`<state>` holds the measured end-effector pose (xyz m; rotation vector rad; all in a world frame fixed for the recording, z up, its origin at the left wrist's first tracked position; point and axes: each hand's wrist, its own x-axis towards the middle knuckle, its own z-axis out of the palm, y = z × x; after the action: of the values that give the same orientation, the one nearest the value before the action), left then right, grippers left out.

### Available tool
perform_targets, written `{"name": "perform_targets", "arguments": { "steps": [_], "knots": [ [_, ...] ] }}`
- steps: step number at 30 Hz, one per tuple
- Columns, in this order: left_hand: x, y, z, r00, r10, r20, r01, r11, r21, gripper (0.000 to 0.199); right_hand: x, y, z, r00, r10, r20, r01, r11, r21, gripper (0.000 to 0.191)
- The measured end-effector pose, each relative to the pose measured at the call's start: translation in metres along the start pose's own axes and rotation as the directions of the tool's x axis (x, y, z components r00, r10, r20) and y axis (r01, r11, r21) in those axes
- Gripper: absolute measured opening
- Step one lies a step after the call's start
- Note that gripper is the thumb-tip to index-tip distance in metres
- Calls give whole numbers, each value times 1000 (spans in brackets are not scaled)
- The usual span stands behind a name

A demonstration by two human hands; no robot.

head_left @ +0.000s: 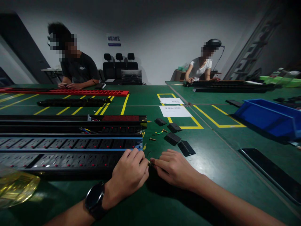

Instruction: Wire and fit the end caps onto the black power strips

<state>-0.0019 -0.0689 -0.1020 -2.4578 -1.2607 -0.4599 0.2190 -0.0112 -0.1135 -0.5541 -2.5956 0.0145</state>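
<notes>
My left hand [131, 167], with a watch [94, 198] on its wrist, is closed at the right end of the nearest black power strip [77, 162]. My right hand [173, 168] is closed just right of it, fingertips pinched and almost meeting the left ones. A small pale bit shows between the fingertips; its kind cannot be made out. Behind lies a blue-edged power strip [94, 143] with short wires at its end. Beyond my hands are several black end caps [172, 138], a brass-coloured screw [152, 139] and a green-yellow wire [159, 132].
A phone [270, 172] lies at right, near a blue bin [270, 116]. A yellow see-through container [17, 186] stands at near left. Paper sheets [175, 111] and a red rail [94, 91] lie farther back. Two people [78, 70] work across the green table [211, 150].
</notes>
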Motion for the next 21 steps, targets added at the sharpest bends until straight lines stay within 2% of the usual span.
{"name": "perform_targets", "arguments": {
  "steps": [12, 21],
  "knots": [
    [2, 1, 0, 999, 38, 16, -39, 998, 57, 7, 1, 0, -6, 991, 34, 128, -38, 999, 32, 16],
    [1, 0, 0, 999, 30, 18, -31, 997, 67, 7, 4, 2, -8, 989, 44, 139, -49, 998, 30, 14]
  ]
}}
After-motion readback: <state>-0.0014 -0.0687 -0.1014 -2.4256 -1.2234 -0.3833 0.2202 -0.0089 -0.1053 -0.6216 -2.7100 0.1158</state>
